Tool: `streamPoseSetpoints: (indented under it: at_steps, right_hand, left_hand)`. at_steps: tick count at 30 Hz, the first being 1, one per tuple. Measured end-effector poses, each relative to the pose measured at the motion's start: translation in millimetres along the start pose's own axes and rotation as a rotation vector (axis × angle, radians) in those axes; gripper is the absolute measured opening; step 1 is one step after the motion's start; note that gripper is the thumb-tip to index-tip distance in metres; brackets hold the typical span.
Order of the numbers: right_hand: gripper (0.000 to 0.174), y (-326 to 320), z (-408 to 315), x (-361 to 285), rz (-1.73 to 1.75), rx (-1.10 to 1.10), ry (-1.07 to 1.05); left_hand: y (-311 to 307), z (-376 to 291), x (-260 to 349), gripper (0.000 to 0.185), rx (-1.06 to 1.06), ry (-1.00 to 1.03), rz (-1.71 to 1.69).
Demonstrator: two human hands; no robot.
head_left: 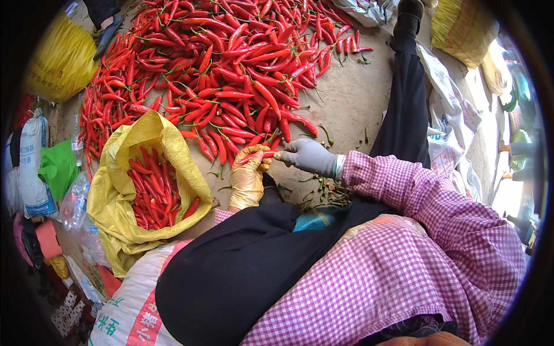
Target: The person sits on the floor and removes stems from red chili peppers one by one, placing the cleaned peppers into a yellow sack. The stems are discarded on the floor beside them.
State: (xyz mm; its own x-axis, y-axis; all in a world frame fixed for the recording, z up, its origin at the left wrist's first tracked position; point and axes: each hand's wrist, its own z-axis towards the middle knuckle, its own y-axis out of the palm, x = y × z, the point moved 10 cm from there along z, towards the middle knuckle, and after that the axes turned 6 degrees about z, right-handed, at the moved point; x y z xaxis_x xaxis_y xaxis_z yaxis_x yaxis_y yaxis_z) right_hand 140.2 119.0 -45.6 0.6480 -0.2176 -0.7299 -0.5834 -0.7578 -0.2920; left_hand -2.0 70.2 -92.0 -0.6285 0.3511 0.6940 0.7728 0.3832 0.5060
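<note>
My left hand [250,175], in a yellowish glove, holds a red chili pepper [255,157] between thumb and fingers. At the pepper's stem end is my right hand [305,156] in a grey knit glove, its thumb and fingers pinched together; the fingertips hide most of the stem. Just beyond both hands lies a large heap of red chili peppers [233,78] with green stems. An open yellow woven sack [190,173], its rim rolled outward, stands to the left with loose red peppers inside. Loose green stems [322,194] lie on the ground below my right hand.
A white woven sack with a red stripe [143,298] lies at lower left. Plastic bottles [78,194] and a green bag [60,168] are on the left. Yellow sacks [60,60] stand at both upper sides. Another person's shoe [107,36] is near the heap. White sacks [446,108] lie right.
</note>
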Motion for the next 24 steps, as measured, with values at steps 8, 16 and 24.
streamPoseSetpoints:
  at_steps: [8, 16, 24]
  right_hand:
    - [0.03, 19, -27, -59, -0.629, 0.06, -0.607]
    - [0.025, 49, -18, -13, -0.966, -0.265, -0.881]
    - [0.038, -20, -45, 149, -1.298, -0.974, -0.088]
  left_hand:
    - [-8, -4, -15, 0.015, 0.027, -0.125, -0.037]
    - [-25, -5, 14, 0.021, 0.162, -0.012, 0.073]
    - [-27, 0, -3, 0.025, -0.128, -0.103, -0.131]
